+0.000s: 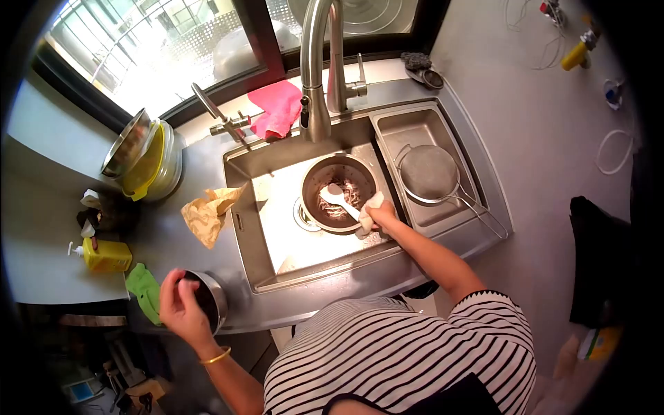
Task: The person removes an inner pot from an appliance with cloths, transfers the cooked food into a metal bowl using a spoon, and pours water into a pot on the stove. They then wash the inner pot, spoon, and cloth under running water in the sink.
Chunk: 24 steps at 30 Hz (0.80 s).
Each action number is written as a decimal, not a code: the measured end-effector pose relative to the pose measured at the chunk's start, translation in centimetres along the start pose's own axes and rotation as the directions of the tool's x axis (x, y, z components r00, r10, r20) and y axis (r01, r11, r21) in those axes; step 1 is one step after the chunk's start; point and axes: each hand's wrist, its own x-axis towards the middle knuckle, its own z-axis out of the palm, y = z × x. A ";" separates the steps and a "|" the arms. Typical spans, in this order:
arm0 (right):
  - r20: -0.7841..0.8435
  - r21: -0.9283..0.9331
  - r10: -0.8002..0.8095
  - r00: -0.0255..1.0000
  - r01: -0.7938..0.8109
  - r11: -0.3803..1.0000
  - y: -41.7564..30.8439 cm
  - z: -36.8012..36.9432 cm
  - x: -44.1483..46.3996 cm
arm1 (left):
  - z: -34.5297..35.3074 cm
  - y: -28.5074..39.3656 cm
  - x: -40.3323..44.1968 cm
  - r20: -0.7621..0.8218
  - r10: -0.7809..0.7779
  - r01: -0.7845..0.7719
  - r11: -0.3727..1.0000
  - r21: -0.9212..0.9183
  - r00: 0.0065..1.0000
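Observation:
In the sink [277, 242] stands a round metal pot [309, 178] with dark, wet bits at its bottom. A white spoon [339, 198] leans inside it. My right hand [382, 216] is closed on a pale cloth [371, 208] at the pot's lower right rim. At the lower left, my left hand [183, 308] is raised over the counter beside a metal bowl [216, 296] with dark contents, partly hidden by the hand. Its fingers are curled and apart, with nothing visible in them.
A strainer [429, 173] rests in the right basin. The tall faucet [316, 104] rises behind the pot. Crumpled brown paper [207, 213], a green cloth [144, 293], a yellow pump bottle [107, 255] and stacked bowls [162, 162] are on the left; a pink cloth [277, 107] lies behind.

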 end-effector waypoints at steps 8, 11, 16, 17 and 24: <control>0.468 -0.621 -0.569 0.676 0.710 0.332 -8.0 -6.3 -5.8 | 18.6 9.0 8.5 0.467 0.389 -0.436 0.900 -0.007 0.794; 0.079 -0.549 -0.919 0.386 0.786 0.283 -18.1 -7.0 -2.5 | 22.4 10.0 9.9 0.533 0.301 -0.324 0.945 -0.052 0.791; 0.231 -0.849 -0.973 0.012 0.491 -0.196 -28.4 -5.9 7.7 | 25.0 10.0 9.6 0.425 0.361 -0.435 0.896 0.089 0.830; 0.390 -0.874 -0.917 0.087 0.349 -0.338 -28.6 -5.6 10.3 | 25.3 10.1 9.6 0.431 0.358 -0.437 0.894 0.098 0.828; 0.477 -0.860 -0.753 0.454 0.419 -0.292 -29.0 -7.8 9.6 | 27.8 10.9 8.5 0.477 0.362 -0.423 0.906 0.023 0.801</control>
